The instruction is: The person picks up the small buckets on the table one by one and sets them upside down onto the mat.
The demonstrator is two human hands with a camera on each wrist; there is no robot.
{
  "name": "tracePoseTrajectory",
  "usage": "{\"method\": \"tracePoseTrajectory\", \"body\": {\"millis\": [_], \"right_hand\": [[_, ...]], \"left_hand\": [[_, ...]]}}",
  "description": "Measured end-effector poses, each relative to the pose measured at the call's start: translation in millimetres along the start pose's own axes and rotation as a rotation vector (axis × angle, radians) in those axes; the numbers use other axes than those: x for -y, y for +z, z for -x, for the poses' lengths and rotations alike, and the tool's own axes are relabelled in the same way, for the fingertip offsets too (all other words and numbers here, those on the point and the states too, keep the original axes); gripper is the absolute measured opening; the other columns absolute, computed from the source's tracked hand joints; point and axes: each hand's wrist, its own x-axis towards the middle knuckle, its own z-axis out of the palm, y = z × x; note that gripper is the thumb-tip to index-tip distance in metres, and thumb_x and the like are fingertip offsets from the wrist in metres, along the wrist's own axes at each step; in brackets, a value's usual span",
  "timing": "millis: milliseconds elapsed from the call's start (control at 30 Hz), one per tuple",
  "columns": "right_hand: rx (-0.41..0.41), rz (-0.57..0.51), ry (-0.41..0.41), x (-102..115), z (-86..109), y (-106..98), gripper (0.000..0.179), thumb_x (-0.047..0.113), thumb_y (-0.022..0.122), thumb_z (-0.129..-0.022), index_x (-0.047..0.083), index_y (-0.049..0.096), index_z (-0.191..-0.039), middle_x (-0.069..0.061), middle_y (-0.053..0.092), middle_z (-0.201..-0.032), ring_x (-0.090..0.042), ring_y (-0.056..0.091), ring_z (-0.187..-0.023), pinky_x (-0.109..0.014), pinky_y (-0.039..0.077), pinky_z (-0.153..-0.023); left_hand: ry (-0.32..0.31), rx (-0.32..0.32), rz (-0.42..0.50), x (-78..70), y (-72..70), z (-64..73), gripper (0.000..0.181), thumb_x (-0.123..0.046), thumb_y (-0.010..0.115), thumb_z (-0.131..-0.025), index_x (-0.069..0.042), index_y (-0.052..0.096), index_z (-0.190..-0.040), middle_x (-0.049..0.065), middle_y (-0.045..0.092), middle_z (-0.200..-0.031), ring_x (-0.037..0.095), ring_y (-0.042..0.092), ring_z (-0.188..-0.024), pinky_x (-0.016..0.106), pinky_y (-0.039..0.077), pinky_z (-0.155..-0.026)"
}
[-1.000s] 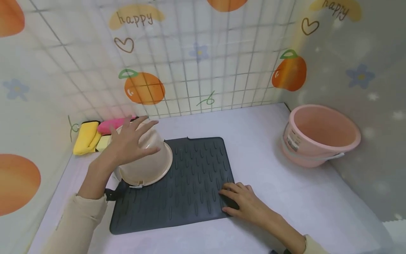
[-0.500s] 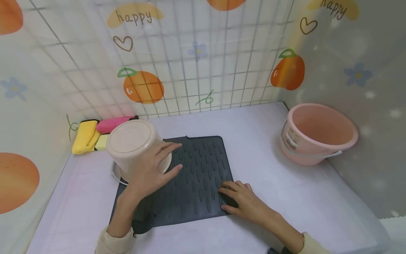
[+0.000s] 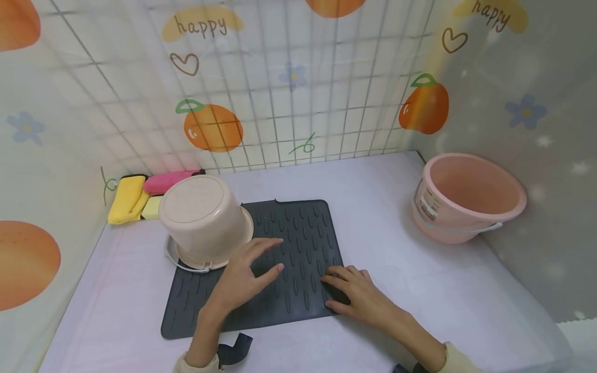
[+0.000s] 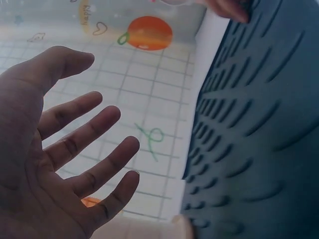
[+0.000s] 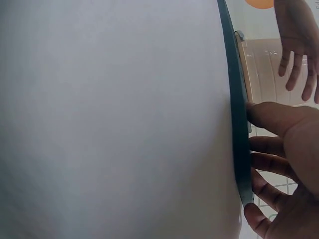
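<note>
In the head view a dark ribbed mat (image 3: 298, 243) lies on the table. An upside-down beige bucket (image 3: 200, 217) rests over its left back part, its handle lying by the rim. My left hand (image 3: 242, 274) hovers above the mat in front of the bucket, thumb and fingers spread apart, holding nothing. In the left wrist view that hand (image 4: 75, 144) has an empty palm. My right hand (image 3: 356, 295) rests at the mat's right edge, fingertips on its surface. The right wrist view shows the fingers and thumb of that hand (image 5: 289, 164) along the mat's edge (image 5: 237, 124).
A pink bucket (image 3: 466, 197) with a white handle stands at the right back. Behind the beige bucket sit a folded yellow cloth (image 3: 128, 199), a pink item (image 3: 168, 181) and a pale yellow piece (image 3: 151, 208). A printed curtain (image 3: 289, 103) hangs along the back.
My left hand has moved from above the beige bucket toward the front and right, uncovering the bucket. My right hand has stayed at the mat's right edge.
</note>
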Motion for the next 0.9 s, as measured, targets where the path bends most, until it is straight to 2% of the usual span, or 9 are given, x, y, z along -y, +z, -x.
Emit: {"method": "tracePoseTrajectory", "body": {"millis": [200, 500, 700, 900], "right_hand": [[0.007, -0.004, 0.012, 0.7, 0.6, 0.0, 0.049, 0.036, 0.076, -0.09, 0.012, 0.065, -0.131, -0.005, 0.055, -0.138, -0.02, 0.05, -0.115, -0.04, 0.04, -0.082], [-0.005, 0.003, 0.003, -0.4, 1.1, 0.4, 0.05, 0.038, 0.075, -0.09, 0.013, 0.065, -0.132, -0.004, 0.055, -0.138, -0.019, 0.05, -0.113, -0.038, 0.039, -0.081], [-0.007, 0.025, -0.006, -0.6, 1.6, 1.8, 0.049, 0.037, 0.075, -0.091, 0.012, 0.064, -0.132, -0.005, 0.055, -0.138, -0.02, 0.051, -0.113, -0.038, 0.04, -0.08], [0.003, 0.025, -0.001, 0.8, 1.3, 0.7, 0.05, 0.038, 0.074, -0.091, 0.012, 0.064, -0.132, -0.004, 0.054, -0.138, -0.019, 0.051, -0.115, -0.038, 0.04, -0.081]], "left_hand": [[-0.059, 0.017, 0.084, 2.2, 19.4, 9.4, 0.051, -0.033, 0.075, -0.091, -0.026, 0.059, -0.138, -0.012, 0.057, -0.132, 0.022, 0.058, -0.117, 0.047, 0.048, -0.097], [-0.135, 0.057, 0.123, 11.4, 35.4, 17.3, 0.049, -0.034, 0.076, -0.091, -0.021, 0.062, -0.136, -0.012, 0.059, -0.13, 0.024, 0.061, -0.115, 0.047, 0.049, -0.097], [-0.146, 0.075, 0.099, 18.4, 45.4, 23.3, 0.049, -0.035, 0.076, -0.09, -0.021, 0.063, -0.135, -0.011, 0.061, -0.127, 0.018, 0.061, -0.111, 0.043, 0.049, -0.096], [-0.179, 0.106, 0.042, 22.2, 52.7, 28.6, 0.049, -0.039, 0.077, -0.088, -0.024, 0.064, -0.133, -0.016, 0.061, -0.128, 0.009, 0.053, -0.116, 0.049, 0.038, -0.104]]}}
